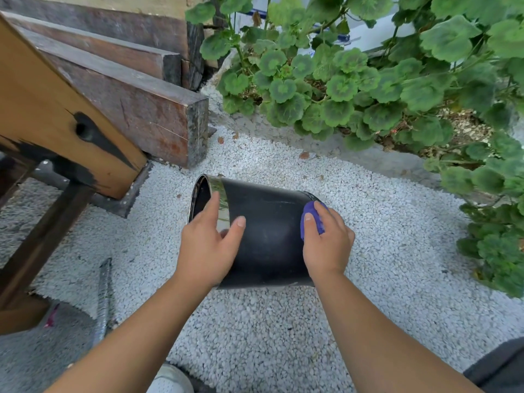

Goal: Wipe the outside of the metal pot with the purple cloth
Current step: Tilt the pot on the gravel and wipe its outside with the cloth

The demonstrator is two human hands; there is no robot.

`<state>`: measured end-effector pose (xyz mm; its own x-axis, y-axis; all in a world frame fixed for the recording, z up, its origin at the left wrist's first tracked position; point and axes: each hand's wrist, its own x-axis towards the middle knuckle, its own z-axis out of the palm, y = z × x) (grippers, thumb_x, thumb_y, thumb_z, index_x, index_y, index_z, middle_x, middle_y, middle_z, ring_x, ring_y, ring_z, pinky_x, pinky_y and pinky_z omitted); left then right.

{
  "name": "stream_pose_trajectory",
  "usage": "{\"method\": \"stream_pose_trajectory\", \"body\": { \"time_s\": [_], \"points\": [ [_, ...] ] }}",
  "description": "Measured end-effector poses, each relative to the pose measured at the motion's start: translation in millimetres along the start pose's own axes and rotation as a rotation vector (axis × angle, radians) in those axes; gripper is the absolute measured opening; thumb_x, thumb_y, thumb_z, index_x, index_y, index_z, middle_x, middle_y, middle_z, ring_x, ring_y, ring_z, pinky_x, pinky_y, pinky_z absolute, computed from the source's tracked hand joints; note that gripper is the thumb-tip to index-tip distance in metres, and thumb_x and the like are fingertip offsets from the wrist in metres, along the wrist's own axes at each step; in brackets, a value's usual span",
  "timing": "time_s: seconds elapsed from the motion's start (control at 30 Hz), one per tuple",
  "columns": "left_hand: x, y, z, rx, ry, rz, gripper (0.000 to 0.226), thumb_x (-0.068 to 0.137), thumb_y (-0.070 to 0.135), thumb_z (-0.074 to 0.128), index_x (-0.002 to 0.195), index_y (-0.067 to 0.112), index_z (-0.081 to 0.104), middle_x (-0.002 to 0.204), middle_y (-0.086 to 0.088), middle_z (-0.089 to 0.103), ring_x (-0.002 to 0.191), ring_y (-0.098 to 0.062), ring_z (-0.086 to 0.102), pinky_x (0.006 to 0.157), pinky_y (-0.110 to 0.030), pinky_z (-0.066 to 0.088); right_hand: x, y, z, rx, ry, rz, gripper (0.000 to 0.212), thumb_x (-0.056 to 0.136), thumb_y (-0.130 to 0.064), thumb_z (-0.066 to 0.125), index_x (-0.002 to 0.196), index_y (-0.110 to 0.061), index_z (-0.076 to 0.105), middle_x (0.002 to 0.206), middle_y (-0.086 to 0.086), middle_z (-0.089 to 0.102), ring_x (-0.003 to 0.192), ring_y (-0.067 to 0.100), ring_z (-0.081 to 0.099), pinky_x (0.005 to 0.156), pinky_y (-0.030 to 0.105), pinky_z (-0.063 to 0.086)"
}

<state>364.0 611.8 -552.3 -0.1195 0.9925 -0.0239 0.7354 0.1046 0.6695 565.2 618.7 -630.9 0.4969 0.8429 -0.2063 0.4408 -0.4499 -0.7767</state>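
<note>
On gravel, two hands: left hand (208, 245) grips one pot (266, 236), right hand (326, 242) clutches one cloth (312, 215).

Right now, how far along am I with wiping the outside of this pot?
Nothing shows how much is already wiped. The metal pot lies on its side over the gravel. In hand: the left hand grips its rim end, and the right hand presses the purple cloth near its base. Left: probably the wall's middle stretch and the hidden underside.

Left hand (208, 245) steadies tipped pot (269, 236); right hand (326, 242) presses purple cloth (312, 215).
</note>
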Motion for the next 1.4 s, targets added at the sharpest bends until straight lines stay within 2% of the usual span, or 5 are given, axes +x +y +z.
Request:
{"method": "stream_pose_trajectory", "body": {
  "time_s": [0.13, 0.67, 0.77, 1.0, 1.4],
  "points": [
    [0.9, -2.1, -4.4, -0.202, -0.305, 0.064, 0.103, 0.075, 0.063, 0.055, 0.152, 0.041, -0.009, 0.161, 0.024, -0.003, 0.147, 0.003, -0.001, 0.108, -0.02, 0.032, 10.1, -8.7, -6.7, 0.141, -0.003, 0.03, 0.038, 0.094, -0.043, 0.052, 0.13, -0.035, 0.059, 0.134, -0.017, 0.056, 0.125, 0.016, 0.044, 0.098, 0.031, 0.042],
    [42.0, -16.8, -15.3, 0.199, -0.123, 0.155, 0.084, 0.087, 0.06, 0.044, 0.153, 0.012, 0.022, 0.161, 0.001, 0.022, 0.149, -0.007, 0.004, 0.114, -0.025, 0.011, 62.4, -52.3, -15.7, 0.682, 0.188, 0.292, 0.03, 0.094, -0.024, 0.059, 0.123, -0.022, 0.066, 0.112, -0.006, 0.07, 0.095, 0.007, 0.067, 0.091, 0.034, 0.054],
    [43.9, -18.1, -18.2, 0.203, -0.138, 0.157, 0.082, 0.089, 0.058, 0.045, 0.153, 0.012, 0.023, 0.161, 0.0, 0.023, 0.15, -0.011, 0.006, 0.116, -0.026, 0.012, 61.6, -81.0, -10.6, 0.734, 0.082, 0.141, 0.032, 0.093, -0.025, 0.058, 0.125, -0.025, 0.064, 0.11, -0.003, 0.07, 0.075, 0.009, 0.07, 0.065, 0.029, 0.058],
    [37.1, 3.4, -7.6, 0.148, -0.148, 0.281, 0.074, 0.092, 0.057, 0.036, 0.144, 0.004, 0.034, 0.141, 0.002, 0.041, 0.145, -0.019, 0.022, 0.115, -0.012, 0.003, 11.1, -115.1, 53.1, -0.207, -0.276, -0.552, 0.045, 0.083, -0.058, 0.05, 0.125, -0.042, 0.058, 0.123, -0.009, 0.061, 0.11, 0.025, 0.049, 0.09, 0.037, 0.045],
    [32.3, 8.0, 2.4, 0.197, -0.116, 0.239, 0.085, 0.089, 0.059, 0.035, 0.154, 0.007, 0.014, 0.163, -0.004, 0.014, 0.146, -0.004, -0.008, 0.113, -0.018, 0.0, 87.4, -32.1, 2.6, -0.427, -0.276, -0.397, 0.044, 0.087, -0.026, 0.055, 0.13, -0.033, 0.059, 0.128, 0.001, 0.06, 0.107, 0.025, 0.058, 0.088, 0.032, 0.045]
  ]
}}
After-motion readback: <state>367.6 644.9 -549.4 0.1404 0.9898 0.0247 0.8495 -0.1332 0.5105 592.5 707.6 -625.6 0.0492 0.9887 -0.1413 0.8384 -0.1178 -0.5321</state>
